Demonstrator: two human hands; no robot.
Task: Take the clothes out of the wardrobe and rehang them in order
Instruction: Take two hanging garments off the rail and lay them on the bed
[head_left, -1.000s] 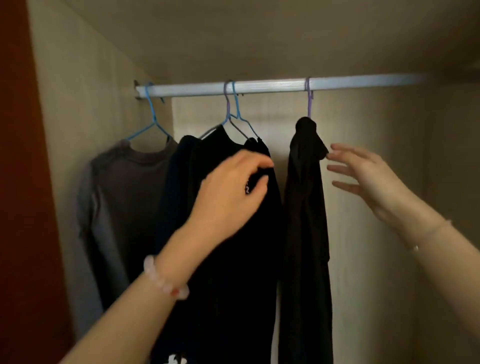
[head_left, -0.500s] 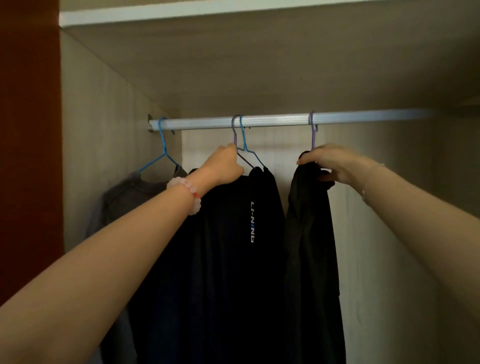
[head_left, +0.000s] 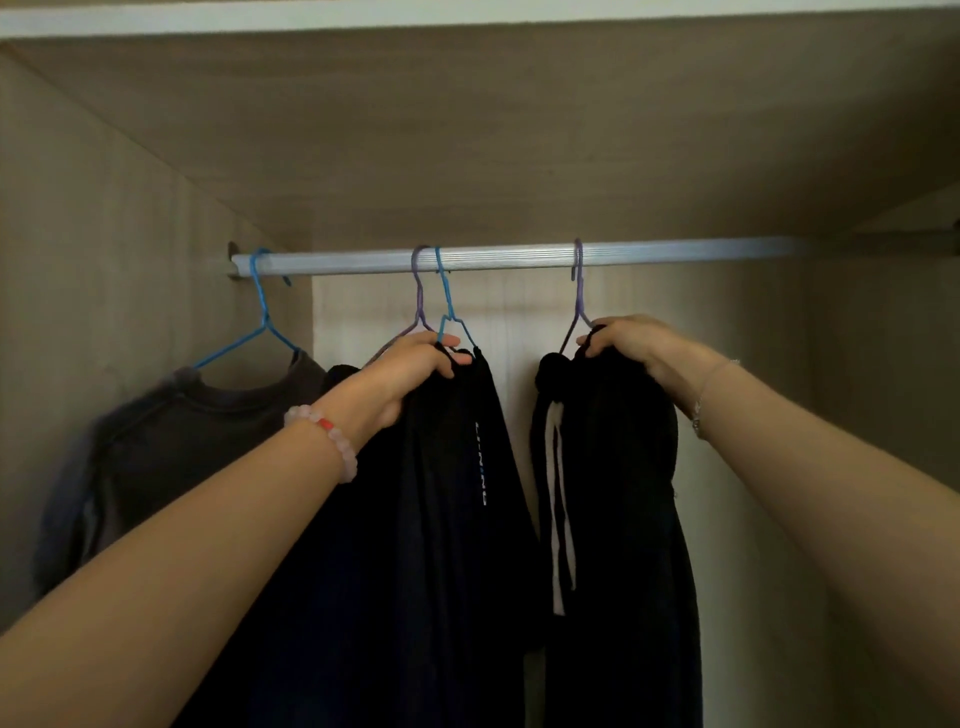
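Black fabric is bunched under both hands at the hanger shoulders. The left hand (head_left: 415, 364), a pink bead bracelet (head_left: 332, 436) at its wrist, is closed over the top of the black garment with small white lettering (head_left: 457, 519), beneath a purple wire hanger (head_left: 418, 291) and a blue wire hanger (head_left: 445, 306). The right hand (head_left: 639, 345) is closed over the top of the black drawstring garment (head_left: 613, 519) on another purple wire hanger (head_left: 577, 296). All hooks sit on the silver metal rail (head_left: 519, 256) of the wooden wardrobe (head_left: 467, 130). Far left hangs a grey sweatshirt (head_left: 182, 441) on a second blue wire hanger (head_left: 262, 322).
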